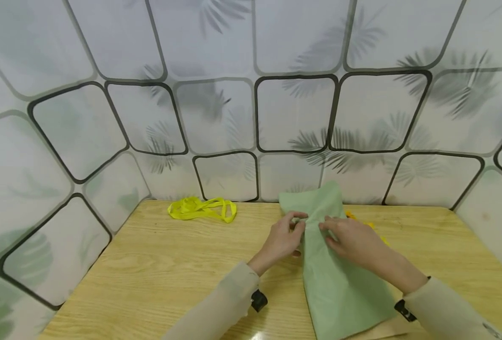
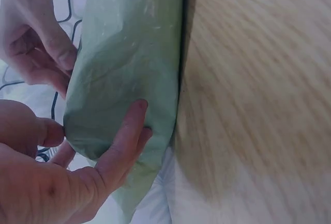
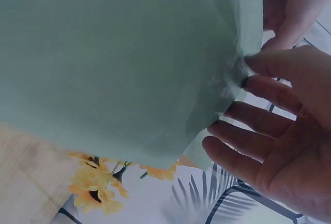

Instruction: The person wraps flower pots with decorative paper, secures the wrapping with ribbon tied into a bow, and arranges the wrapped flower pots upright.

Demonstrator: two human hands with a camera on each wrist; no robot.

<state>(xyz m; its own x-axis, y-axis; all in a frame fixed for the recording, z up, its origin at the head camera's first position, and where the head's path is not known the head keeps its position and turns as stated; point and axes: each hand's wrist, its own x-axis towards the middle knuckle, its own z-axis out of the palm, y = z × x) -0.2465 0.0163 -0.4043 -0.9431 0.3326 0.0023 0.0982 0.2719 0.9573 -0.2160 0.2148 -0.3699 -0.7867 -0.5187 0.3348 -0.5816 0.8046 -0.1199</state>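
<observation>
A sheet of pale green wrapping paper (image 1: 340, 288) lies folded into a long packet, narrowed partway up and flaring at its far end. My left hand (image 1: 282, 236) grips its left edge at the narrowed part; in the left wrist view that hand's fingers (image 2: 121, 149) lie over the green paper (image 2: 124, 63), thumb on the other side. Opposite it, my right hand (image 1: 355, 238) pinches the paper between thumb and forefinger. The right wrist view has the right hand (image 3: 279, 125) at the creased edge of the paper (image 3: 119, 69), other fingers spread behind it.
Yellow artificial flowers (image 3: 95, 188) show beyond the paper's right side. A loose yellow ribbon (image 1: 202, 209) lies at the table's back left. Brown paper (image 1: 382, 329) peeks out under the packet's near end. A patterned curtain (image 1: 217, 118) encloses the wooden table (image 1: 170, 264).
</observation>
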